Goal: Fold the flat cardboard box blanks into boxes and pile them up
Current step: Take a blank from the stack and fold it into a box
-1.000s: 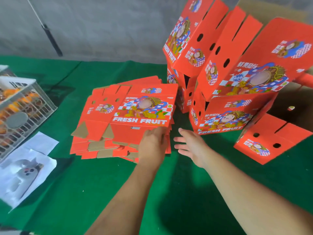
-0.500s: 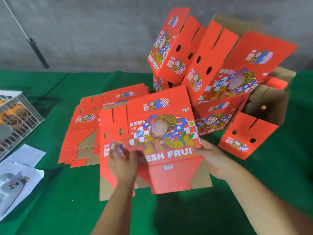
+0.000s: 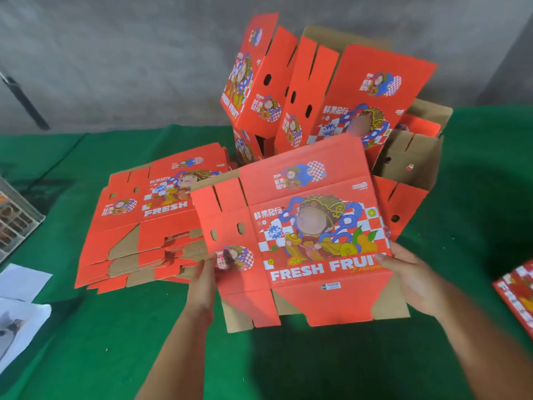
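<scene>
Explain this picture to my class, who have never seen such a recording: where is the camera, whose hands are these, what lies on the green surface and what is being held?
The camera sits on a person's head and looks forward and down, so the two bare arms entering from below are the wearer's own. No machine is involved. The left hand and right hand each grip one side of a flat red cardboard blank printed FRESH FRUIT, raised above the green table cover. To the left lies a stack of flat blanks. Behind stands a pile of folded boxes, leaning at angles. At the left edge are a wire crate and white paper.
</scene>
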Demonstrator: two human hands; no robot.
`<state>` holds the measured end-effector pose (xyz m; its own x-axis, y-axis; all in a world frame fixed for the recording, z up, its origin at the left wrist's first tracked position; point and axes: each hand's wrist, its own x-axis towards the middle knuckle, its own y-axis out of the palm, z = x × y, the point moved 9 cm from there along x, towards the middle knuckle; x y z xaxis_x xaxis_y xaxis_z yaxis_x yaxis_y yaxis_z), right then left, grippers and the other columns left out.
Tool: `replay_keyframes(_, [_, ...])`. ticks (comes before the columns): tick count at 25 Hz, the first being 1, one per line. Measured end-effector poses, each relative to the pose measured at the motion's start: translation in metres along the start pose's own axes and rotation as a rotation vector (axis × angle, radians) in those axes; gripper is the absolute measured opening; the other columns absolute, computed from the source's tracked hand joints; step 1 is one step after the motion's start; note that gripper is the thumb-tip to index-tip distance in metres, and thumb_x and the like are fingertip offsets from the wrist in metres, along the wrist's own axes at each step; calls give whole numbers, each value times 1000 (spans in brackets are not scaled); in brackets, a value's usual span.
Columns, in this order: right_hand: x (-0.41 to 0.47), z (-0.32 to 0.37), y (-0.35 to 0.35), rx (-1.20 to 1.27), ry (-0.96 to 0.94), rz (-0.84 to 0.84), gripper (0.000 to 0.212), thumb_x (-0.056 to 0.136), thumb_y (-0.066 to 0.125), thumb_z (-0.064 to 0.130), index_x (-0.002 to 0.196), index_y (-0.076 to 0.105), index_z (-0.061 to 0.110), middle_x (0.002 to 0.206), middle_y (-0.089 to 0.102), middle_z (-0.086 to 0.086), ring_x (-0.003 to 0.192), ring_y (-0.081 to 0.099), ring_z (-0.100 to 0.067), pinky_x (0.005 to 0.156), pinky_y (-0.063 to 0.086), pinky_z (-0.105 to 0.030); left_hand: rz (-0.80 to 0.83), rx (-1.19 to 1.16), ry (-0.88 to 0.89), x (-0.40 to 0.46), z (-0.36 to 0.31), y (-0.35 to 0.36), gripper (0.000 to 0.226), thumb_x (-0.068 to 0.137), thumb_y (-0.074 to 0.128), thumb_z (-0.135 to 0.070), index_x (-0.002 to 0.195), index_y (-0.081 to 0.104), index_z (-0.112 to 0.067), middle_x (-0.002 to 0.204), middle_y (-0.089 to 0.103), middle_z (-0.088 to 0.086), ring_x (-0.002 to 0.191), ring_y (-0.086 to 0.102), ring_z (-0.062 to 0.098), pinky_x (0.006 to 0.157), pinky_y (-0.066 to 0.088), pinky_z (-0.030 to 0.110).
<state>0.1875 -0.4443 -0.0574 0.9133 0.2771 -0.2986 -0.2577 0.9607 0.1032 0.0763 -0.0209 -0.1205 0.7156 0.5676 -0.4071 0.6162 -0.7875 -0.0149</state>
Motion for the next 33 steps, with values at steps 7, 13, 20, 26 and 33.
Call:
replay_keyframes(7, [-30,-5,-33,-254,-33,-159,33,101,63,12,128,63,31,120,76,2,109,73,-19,98,54,-43,124,-120,54,-23,-3,53,67,85,60,-75,138,57,-32,138,61,-4,130,59,13,107,51,37])
replay_keyframes(13, [-46,-24,-24,-210,65,-296,47,95,74,19,133,47,29,119,72,0,110,69,-20,101,53,-46,194,129,90,-45,-4,66,103,67,68,-82,156,33,-43,162,29,-8,146,39,19,120,32,48])
replay_keyframes(20, [-70,-18,-28,-324,99,-502,48,98,70,35,133,39,22,111,66,-7,92,67,-21,84,55,-42,312,101,123,-60,-10,80,38,99,67,-40,135,66,-28,123,75,-1,108,73,10,86,55,26])
replay_keyframes(26, [-72,4,0,-322,74,-382,44,101,65,36,143,53,32,107,67,17,81,64,6,63,47,-19,394,158,-164,-83,15,91,70,93,34,-82,120,75,-34,112,79,-1,101,76,16,92,51,38])
replay_keyframes(33, [-78,25,18,99,92,-113,52,102,42,61,145,54,33,141,65,3,136,55,-22,123,26,-51,346,93,-346,-91,16,79,103,81,20,-96,117,77,-18,121,73,16,115,68,38,103,52,55])
